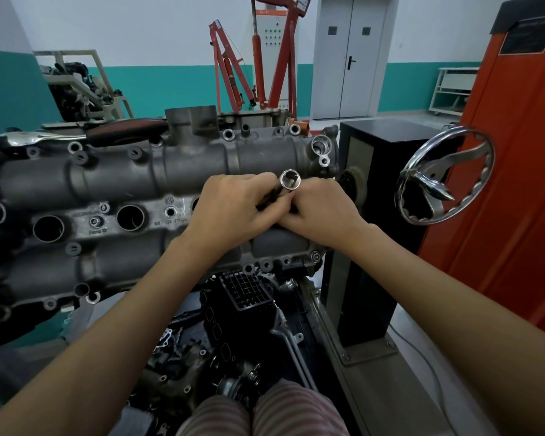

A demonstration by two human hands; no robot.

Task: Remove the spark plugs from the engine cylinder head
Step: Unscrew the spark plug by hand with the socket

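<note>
Both hands grip socket (290, 180) over cylinder head (145, 171).
Left hand (233, 209), right hand (321, 212) fingers curled round it; seat squarely before turning.

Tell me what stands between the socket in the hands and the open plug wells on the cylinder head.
Nothing visible does. Both hands, left hand and right hand, grip the socket just above the cylinder head. The two open plug wells lie uncovered to the left. A third is mostly hidden under the left hand.

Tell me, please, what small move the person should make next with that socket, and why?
Probably turn the socket open end down into a plug hole: both hands, left hand and right hand, hold it above the engine, its open end facing up.
</note>
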